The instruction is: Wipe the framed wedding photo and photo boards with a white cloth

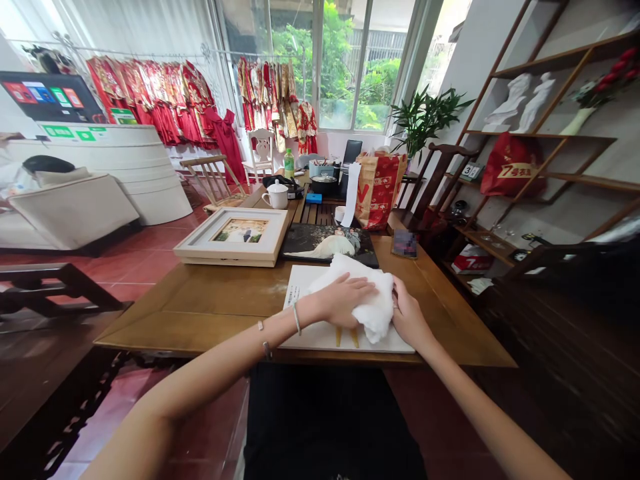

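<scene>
My left hand (343, 300) lies flat, fingers stretched out, on top of a crumpled white cloth (373, 303). The cloth rests on a flat white board (310, 333) near the front edge of the wooden table (210, 307). My right hand (407, 313) grips the right side of the cloth with fingers curled into it. Just behind the board lies a dark photo print (327, 243) showing two people. A framed picture in a pale frame (235, 237) sits to its left.
A red paper bag (377, 190), a white lidded mug (277, 195), a green bottle (289, 163) and small items crowd the table's far end. Wooden chairs and a shelf unit (545, 140) stand right. Red garments (165, 100) hang on a rack behind; a dark bench is at left.
</scene>
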Motion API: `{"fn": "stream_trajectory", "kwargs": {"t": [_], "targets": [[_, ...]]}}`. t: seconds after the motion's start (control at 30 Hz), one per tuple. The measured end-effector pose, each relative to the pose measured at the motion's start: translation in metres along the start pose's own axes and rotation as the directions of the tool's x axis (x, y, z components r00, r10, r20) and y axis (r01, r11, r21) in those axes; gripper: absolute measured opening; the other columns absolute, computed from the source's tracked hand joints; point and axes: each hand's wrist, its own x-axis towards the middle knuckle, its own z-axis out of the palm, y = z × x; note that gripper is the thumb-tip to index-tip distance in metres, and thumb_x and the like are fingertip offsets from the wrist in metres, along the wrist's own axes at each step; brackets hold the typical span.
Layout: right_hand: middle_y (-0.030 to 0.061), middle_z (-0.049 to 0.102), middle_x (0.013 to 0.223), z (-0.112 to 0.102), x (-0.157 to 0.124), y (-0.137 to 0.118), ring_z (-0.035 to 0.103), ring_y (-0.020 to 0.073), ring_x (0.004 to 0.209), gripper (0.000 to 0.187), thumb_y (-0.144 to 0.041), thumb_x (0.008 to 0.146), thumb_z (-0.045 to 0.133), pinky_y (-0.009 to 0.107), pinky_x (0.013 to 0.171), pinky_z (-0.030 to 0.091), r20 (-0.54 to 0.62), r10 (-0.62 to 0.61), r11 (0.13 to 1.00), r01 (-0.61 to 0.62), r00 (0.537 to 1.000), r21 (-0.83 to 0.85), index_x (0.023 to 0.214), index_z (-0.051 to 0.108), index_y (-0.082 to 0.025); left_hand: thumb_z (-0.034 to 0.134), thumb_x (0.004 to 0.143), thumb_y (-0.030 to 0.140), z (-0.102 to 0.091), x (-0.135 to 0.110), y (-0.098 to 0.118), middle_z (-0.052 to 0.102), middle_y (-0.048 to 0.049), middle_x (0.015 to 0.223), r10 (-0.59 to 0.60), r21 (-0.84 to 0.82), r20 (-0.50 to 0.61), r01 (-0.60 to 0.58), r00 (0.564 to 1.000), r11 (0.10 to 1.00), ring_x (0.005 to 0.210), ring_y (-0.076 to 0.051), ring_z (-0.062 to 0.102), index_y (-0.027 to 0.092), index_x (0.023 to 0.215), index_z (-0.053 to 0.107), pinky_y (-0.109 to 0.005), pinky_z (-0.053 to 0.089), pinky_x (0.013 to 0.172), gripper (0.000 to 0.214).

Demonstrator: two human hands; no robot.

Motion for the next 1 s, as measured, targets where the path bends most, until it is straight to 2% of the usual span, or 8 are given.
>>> {"fn": "stream_trajectory", "kwargs": {"t": [0.13,0.27,0.37,0.5,0.67,0.77,0.87,1.0], "targets": [[0.0152,0.054,0.133,0.002,0.0,-0.002,0.054,0.0256,0.12,0.056,-0.017,0.084,0.036,0.043,0.095,0.044,0.016,-0.035,0.998,0.036,0.999,-0.06,0.14,0.031,-0.018,0.05,0.079,0.027,0.001,0.015,-0.018,0.04,-0.0126,0.143,-0.043,0.009,-0.069,0.044,0.997,0.999,0.132,-0.024,0.035,0.015,0.134,0.037,-0.042,0.025,0.108,0.058],[0.016,0.063,0.116,0.002,0.0,-0.007,0.061,0.027,0.104,0.044,-0.015,0.084,0.035,0.043,0.087,0.047,0.04,-0.019,0.992,0.024,0.999,-0.12,0.128,0.043,-0.017,0.046,0.082,0.026,0.005,0.026,-0.02,0.04,-0.0114,0.143,-0.107,0.057,-0.119,0.114,0.987,0.992,0.132,-0.027,0.033,0.016,0.132,0.041,-0.048,0.027,0.106,0.051],[0.0149,0.064,0.108,-0.001,-0.001,-0.012,0.062,0.0258,0.096,0.044,-0.011,0.081,0.038,0.04,0.082,0.049,0.073,-0.009,0.993,0.018,0.997,-0.119,0.124,0.041,-0.017,0.045,0.083,0.025,0.007,0.024,-0.013,0.038,-0.0141,0.144,-0.126,0.083,-0.121,0.136,0.985,0.987,0.133,-0.03,0.031,0.013,0.134,0.039,-0.053,0.024,0.106,0.053],[0.014,0.062,0.107,-0.005,-0.002,-0.013,0.061,0.0253,0.095,0.04,-0.014,0.081,0.042,0.039,0.08,0.05,0.13,-0.05,0.993,0.063,0.99,-0.1,0.12,0.041,-0.018,0.051,0.079,0.03,0.007,0.005,0.017,0.036,-0.02,0.143,-0.154,0.14,-0.101,0.168,0.983,0.976,0.133,-0.037,0.029,0.007,0.135,0.038,-0.057,0.023,0.105,0.062],[0.0144,0.052,0.124,-0.003,0.001,0.002,0.047,0.027,0.121,0.034,-0.018,0.085,0.039,0.047,0.1,0.04,0.132,-0.189,0.972,0.204,0.973,-0.113,0.119,0.046,-0.021,0.058,0.074,0.042,0.008,-0.037,0.082,0.028,-0.0275,0.145,-0.162,0.152,-0.035,0.166,0.986,0.974,0.133,-0.045,0.024,-0.002,0.138,0.031,-0.058,0.019,0.107,0.082],[0.0149,0.048,0.127,-0.003,0.003,0.006,0.043,0.0264,0.126,0.036,-0.015,0.087,0.036,0.047,0.104,0.037,0.154,-0.221,0.96,0.243,0.963,-0.139,0.119,0.049,-0.02,0.057,0.074,0.046,0.006,-0.055,0.104,0.025,-0.0276,0.147,-0.131,0.141,-0.009,0.13,0.991,0.981,0.135,-0.045,0.02,-0.002,0.14,0.029,-0.059,0.018,0.108,0.085],[0.014,0.05,0.124,-0.006,0.004,0.001,0.046,0.0262,0.122,0.037,-0.015,0.086,0.038,0.046,0.103,0.038,0.168,-0.206,0.964,0.23,0.964,-0.136,0.119,0.053,-0.02,0.055,0.075,0.046,0.003,-0.056,0.102,0.027,-0.0246,0.147,-0.16,0.1,-0.015,0.16,0.987,0.982,0.135,-0.041,0.021,0.001,0.14,0.03,-0.058,0.02,0.107,0.083],[0.0121,0.051,0.125,-0.009,0.003,-0.005,0.049,0.025,0.12,0.037,-0.017,0.087,0.037,0.045,0.102,0.039,0.148,-0.157,0.982,0.17,0.976,-0.078,0.118,0.056,-0.021,0.054,0.076,0.039,0.0,-0.033,0.073,0.032,-0.0215,0.145,-0.285,0.088,-0.062,0.289,0.957,0.953,0.134,-0.036,0.026,0.004,0.138,0.033,-0.054,0.023,0.107,0.075]]}}
